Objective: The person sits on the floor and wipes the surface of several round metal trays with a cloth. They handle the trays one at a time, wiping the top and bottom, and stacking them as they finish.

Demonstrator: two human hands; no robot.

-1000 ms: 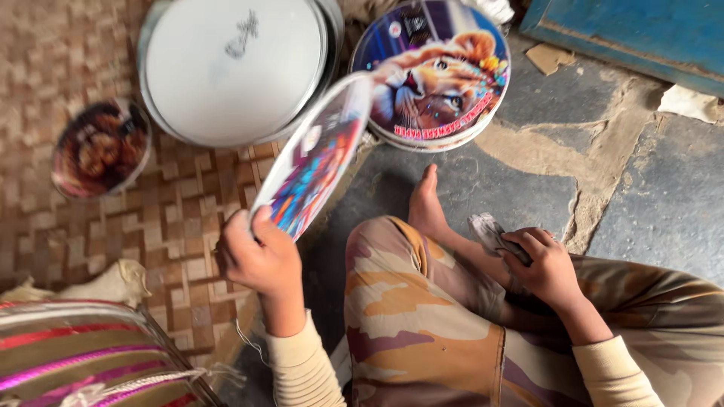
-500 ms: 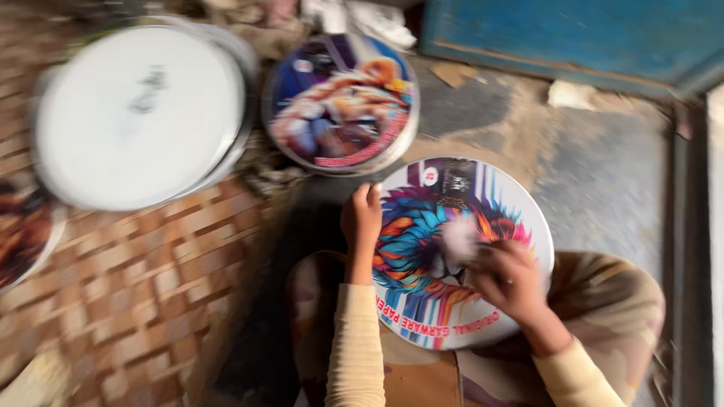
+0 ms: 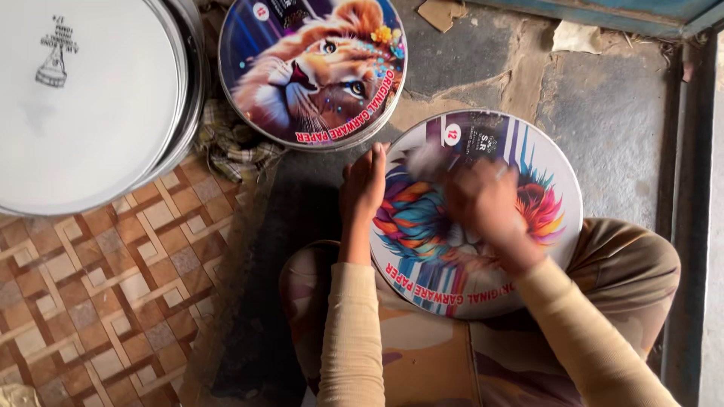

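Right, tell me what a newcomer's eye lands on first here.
First the round disc printed with a rainbow-maned lion, lying on the person's lap at centre right; the left hand steadies its left edge and the blurred right hand presses on its face. Above it, on the stone floor, a stack of discs with a tawny lion print catches the eye. A big plain white disc fills the top left corner.

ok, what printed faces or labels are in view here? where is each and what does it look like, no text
Round printed disc: on the person's lap, under left hand and blurred right hand; multicoloured lion head, white rim, dark striped top.
Second round disc: top centre on the floor; tawny lion face, blue-purple ground.
White round disc: top left, in a metal rim; plain white with a small dark printed mark.
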